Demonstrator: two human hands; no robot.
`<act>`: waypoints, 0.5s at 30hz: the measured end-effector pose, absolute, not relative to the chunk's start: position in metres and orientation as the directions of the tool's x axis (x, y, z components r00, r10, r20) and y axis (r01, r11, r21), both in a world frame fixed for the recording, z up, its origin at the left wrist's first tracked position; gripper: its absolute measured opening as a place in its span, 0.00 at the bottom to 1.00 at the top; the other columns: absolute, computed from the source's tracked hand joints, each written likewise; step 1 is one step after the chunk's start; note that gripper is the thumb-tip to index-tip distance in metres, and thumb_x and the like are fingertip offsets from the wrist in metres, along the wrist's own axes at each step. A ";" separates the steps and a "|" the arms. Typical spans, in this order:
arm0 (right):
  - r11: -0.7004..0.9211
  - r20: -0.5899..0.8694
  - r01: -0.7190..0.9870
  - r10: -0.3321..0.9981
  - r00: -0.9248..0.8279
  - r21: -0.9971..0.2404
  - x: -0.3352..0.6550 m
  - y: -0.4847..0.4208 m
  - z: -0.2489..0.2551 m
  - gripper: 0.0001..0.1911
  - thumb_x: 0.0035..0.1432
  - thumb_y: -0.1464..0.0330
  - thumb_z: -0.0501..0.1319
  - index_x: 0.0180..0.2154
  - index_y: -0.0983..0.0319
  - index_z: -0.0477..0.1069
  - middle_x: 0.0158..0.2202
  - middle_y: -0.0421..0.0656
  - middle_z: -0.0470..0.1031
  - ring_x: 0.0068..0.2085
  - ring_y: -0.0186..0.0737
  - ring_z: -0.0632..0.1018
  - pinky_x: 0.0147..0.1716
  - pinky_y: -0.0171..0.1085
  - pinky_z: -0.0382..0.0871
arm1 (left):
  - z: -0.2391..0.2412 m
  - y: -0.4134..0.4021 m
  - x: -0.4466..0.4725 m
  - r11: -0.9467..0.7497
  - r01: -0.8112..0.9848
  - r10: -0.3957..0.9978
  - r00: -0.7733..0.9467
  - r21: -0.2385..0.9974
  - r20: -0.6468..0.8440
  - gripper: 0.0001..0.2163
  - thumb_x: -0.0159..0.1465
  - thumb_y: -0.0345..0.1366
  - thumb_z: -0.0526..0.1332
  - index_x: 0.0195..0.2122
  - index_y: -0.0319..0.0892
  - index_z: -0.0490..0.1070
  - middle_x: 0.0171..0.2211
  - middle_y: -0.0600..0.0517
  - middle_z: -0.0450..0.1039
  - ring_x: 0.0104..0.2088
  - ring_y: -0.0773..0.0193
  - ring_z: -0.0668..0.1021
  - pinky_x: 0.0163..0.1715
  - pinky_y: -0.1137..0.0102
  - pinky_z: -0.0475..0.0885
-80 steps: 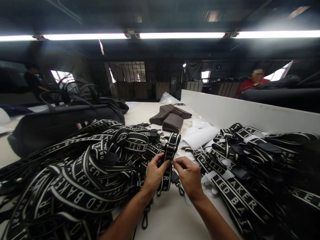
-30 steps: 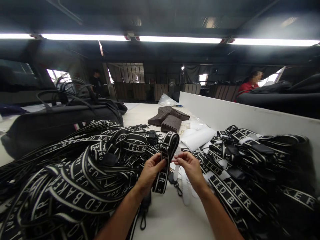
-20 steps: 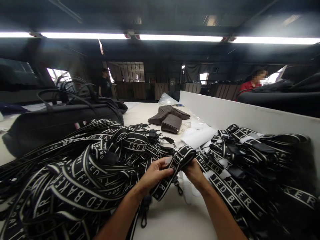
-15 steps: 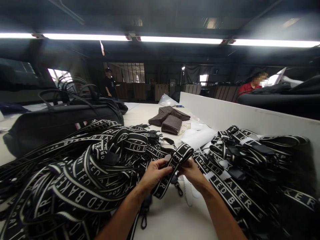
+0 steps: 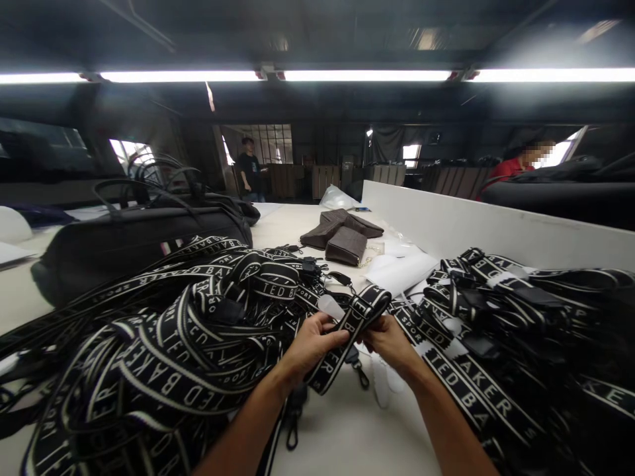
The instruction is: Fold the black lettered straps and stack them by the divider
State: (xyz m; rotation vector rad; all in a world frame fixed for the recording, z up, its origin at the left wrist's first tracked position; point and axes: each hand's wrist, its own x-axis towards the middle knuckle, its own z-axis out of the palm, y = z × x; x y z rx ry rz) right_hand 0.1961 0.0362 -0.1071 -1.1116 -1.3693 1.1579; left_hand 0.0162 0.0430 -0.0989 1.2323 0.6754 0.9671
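The left hand grips a folded black webbing strap with white lettering between thumb and fingers, above the near middle of the white table. The right hand has its fingers curled behind the strap — whether they pinch it cannot be told. A white, round-ended strip pokes out at the left fingertips. The step looks like banding the folded bundle; the next move seems to call for a firm fold while the strip comes round. Left lies a tangle of loose straps; right, a heap of banded bundles. Farther off sit dark brown bags and, far left, a black duffel bag — contents hidden in all.
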 end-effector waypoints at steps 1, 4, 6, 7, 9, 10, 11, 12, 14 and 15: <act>0.119 0.113 0.055 0.989 -0.099 -0.991 0.196 0.036 -0.108 0.22 0.44 0.54 0.70 0.16 0.64 0.69 0.16 0.39 0.67 0.18 0.28 0.63 0.18 0.32 0.54 | -0.100 0.043 0.017 0.041 -0.231 0.887 0.456 0.972 0.071 0.20 0.52 0.38 0.72 0.45 0.36 0.75 0.36 0.45 0.80 0.38 0.56 0.81 0.44 0.65 0.73; 0.117 0.106 0.085 0.986 -0.125 -0.989 0.197 0.037 -0.109 0.19 0.47 0.56 0.68 0.20 0.65 0.73 0.18 0.39 0.69 0.18 0.29 0.63 0.18 0.32 0.54 | -0.099 0.042 0.018 -0.012 -0.199 0.897 0.431 0.980 0.099 0.17 0.55 0.39 0.69 0.44 0.37 0.77 0.38 0.45 0.80 0.40 0.56 0.81 0.46 0.65 0.72; 0.121 0.104 0.135 0.986 -0.127 -0.983 0.199 0.037 -0.110 0.16 0.49 0.58 0.66 0.24 0.65 0.75 0.20 0.40 0.71 0.19 0.29 0.63 0.19 0.32 0.55 | -0.099 0.044 0.018 -0.091 -0.153 0.909 0.390 0.984 0.145 0.16 0.56 0.38 0.68 0.44 0.37 0.77 0.41 0.46 0.80 0.43 0.55 0.80 0.48 0.65 0.72; 0.125 0.104 0.176 0.987 -0.124 -0.976 0.199 0.037 -0.110 0.14 0.50 0.59 0.66 0.26 0.65 0.76 0.22 0.40 0.73 0.20 0.30 0.65 0.20 0.32 0.57 | -0.100 0.046 0.017 -0.142 -0.119 0.918 0.355 0.983 0.176 0.15 0.56 0.38 0.68 0.43 0.38 0.77 0.41 0.46 0.80 0.44 0.54 0.79 0.48 0.65 0.72; 0.156 0.131 0.294 0.986 -0.101 -0.943 0.198 0.034 -0.109 0.10 0.51 0.63 0.64 0.28 0.64 0.77 0.24 0.42 0.76 0.23 0.34 0.71 0.25 0.34 0.62 | -0.103 0.049 0.017 -0.236 -0.042 0.934 0.264 0.971 0.238 0.14 0.56 0.36 0.67 0.43 0.38 0.77 0.42 0.46 0.80 0.45 0.54 0.79 0.48 0.64 0.72; 0.178 0.160 0.365 0.984 -0.079 -0.914 0.196 0.032 -0.108 0.09 0.51 0.64 0.63 0.27 0.63 0.77 0.25 0.43 0.77 0.26 0.36 0.73 0.28 0.34 0.64 | -0.104 0.051 0.016 -0.266 -0.006 0.939 0.223 0.964 0.260 0.13 0.56 0.35 0.66 0.43 0.37 0.77 0.42 0.46 0.80 0.45 0.54 0.79 0.48 0.64 0.72; 0.198 0.193 0.433 0.980 -0.056 -0.879 0.193 0.030 -0.107 0.08 0.51 0.65 0.63 0.26 0.63 0.77 0.25 0.43 0.77 0.28 0.38 0.74 0.30 0.35 0.65 | -0.106 0.052 0.016 -0.284 0.026 0.942 0.193 0.958 0.274 0.13 0.57 0.35 0.65 0.43 0.37 0.77 0.42 0.46 0.80 0.44 0.54 0.79 0.48 0.63 0.72; 0.212 0.226 0.487 0.974 -0.031 -0.847 0.189 0.027 -0.106 0.08 0.51 0.65 0.64 0.24 0.62 0.76 0.25 0.43 0.77 0.28 0.39 0.75 0.30 0.35 0.65 | -0.108 0.052 0.016 -0.296 0.057 0.944 0.173 0.954 0.282 0.13 0.57 0.35 0.64 0.43 0.38 0.77 0.42 0.46 0.80 0.44 0.54 0.79 0.48 0.63 0.72; 0.229 0.281 0.524 0.960 0.020 -0.820 0.178 0.021 -0.105 0.08 0.51 0.64 0.65 0.24 0.61 0.75 0.24 0.42 0.77 0.28 0.39 0.75 0.30 0.35 0.64 | -0.113 0.052 0.017 -0.312 0.129 0.945 0.145 0.941 0.294 0.13 0.58 0.34 0.63 0.44 0.38 0.77 0.42 0.47 0.80 0.45 0.54 0.79 0.49 0.64 0.71; 0.238 0.298 0.497 0.953 0.044 -0.834 0.173 0.019 -0.105 0.08 0.51 0.64 0.65 0.25 0.61 0.75 0.24 0.42 0.76 0.28 0.39 0.74 0.29 0.35 0.64 | -0.115 0.051 0.019 -0.321 0.168 0.944 0.138 0.932 0.300 0.13 0.57 0.34 0.63 0.44 0.39 0.77 0.42 0.47 0.80 0.44 0.54 0.79 0.48 0.64 0.71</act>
